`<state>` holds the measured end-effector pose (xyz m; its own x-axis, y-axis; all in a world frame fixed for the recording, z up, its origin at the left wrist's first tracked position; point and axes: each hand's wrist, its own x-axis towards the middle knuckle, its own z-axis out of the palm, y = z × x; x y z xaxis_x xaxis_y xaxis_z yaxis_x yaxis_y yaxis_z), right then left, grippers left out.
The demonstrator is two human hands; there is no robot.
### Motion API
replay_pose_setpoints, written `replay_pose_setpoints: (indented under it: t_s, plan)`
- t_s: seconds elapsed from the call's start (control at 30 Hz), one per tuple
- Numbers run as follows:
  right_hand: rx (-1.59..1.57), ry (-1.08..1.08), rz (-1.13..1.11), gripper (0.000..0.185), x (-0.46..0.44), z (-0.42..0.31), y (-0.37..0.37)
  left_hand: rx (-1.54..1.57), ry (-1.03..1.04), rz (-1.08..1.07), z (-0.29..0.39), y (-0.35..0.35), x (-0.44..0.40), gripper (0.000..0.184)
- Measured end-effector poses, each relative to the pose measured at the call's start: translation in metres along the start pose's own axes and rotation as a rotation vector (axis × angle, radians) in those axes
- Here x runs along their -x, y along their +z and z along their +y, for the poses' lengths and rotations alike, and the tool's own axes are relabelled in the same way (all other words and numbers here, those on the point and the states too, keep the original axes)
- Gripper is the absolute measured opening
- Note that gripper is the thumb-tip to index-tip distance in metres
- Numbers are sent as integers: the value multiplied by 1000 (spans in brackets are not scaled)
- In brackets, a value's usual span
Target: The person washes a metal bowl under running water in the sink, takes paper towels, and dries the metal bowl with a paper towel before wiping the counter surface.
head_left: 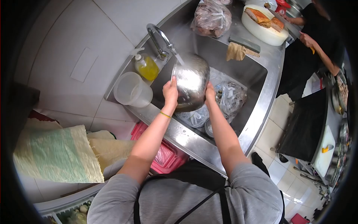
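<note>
Between my two hands I hold a shiny metal bowl under the running faucet. My left hand grips its left rim, thumb on the near face. My right hand is closed on the opposite side, its fingers partly hidden behind the metal. Water from the spout strikes the bowl's upper part. The bowl is tilted over the sink, its outer face or inside hard to tell apart. Below it lie clear plastic bags with dark contents, and a small round metal item.
A soap pump bottle and a translucent plastic tub stand left of the sink. A bag of meat, a cloth and a white cutting block with roasted meat occupy the far counter. A co-worker holds a knife there.
</note>
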<state>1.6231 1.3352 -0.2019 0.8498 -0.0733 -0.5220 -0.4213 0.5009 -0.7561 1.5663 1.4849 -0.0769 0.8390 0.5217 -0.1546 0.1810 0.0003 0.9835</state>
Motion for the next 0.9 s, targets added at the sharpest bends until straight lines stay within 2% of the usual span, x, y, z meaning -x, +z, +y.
replay_pose_setpoints:
  t_s: [0.03,0.1,0.13,0.17,0.2,0.3,0.33,0.4,0.43,0.47,0.5,0.57,0.6,0.67,0.7,0.73,0.77,0.8,0.83,0.87,0.9]
  plan:
    - [6,-2,-6,41,18,4,3,-80,10,42,-1,4,1,35]
    - [502,-113,98,37,63,2,15,-210,-2,124,-7,9,-4,40]
    - [512,-114,87,37,79,-6,19,-299,-14,158,-17,8,-9,44]
    - [635,-359,-12,38,95,-17,25,-249,80,200,-26,10,-11,41]
    - [748,-608,-119,39,110,-31,35,-245,28,210,-32,9,-13,43]
    - [669,-857,-413,48,160,-88,102,-175,-72,199,-65,8,-13,36]
    - [617,-945,-505,48,174,-97,131,355,-56,44,-96,9,-14,37]
    - [834,-988,-645,47,192,-105,187,350,-148,-252,-77,-9,-6,38]
    - [1014,-1045,-653,43,203,-105,213,332,-188,-400,-66,-18,-3,39]
    - [1194,-1099,-656,39,210,-103,234,129,-137,-278,-62,-14,0,42]
    - [1194,-1100,-658,39,207,-93,249,-79,-111,-153,-58,-9,3,45]
    - [1159,-1519,-479,26,192,-68,265,-35,-225,-137,-14,-9,26,46]
    - [1158,-1520,-474,26,185,-68,261,-37,-223,-141,-19,-11,23,46]
    - [606,-1108,-495,13,164,-75,235,-5,-51,-66,-34,-13,15,37]
    - [465,-932,-356,10,149,-75,215,16,-3,-4,-30,-11,16,34]
    - [472,-810,-293,13,124,-76,193,38,45,60,-23,-8,17,31]
    - [290,-331,-305,16,86,-71,172,253,-81,142,-35,-5,1,37]
    - [4,-170,-407,19,70,-77,148,257,-75,130,-33,-6,-1,37]
    - [-88,-14,-355,20,49,-77,138,254,-40,111,-29,-7,-1,37]
    - [-114,23,-297,21,46,-84,136,251,-6,91,-27,-9,-2,36]
    - [-172,49,-363,20,44,-86,137,251,-6,86,-28,-12,-6,36]
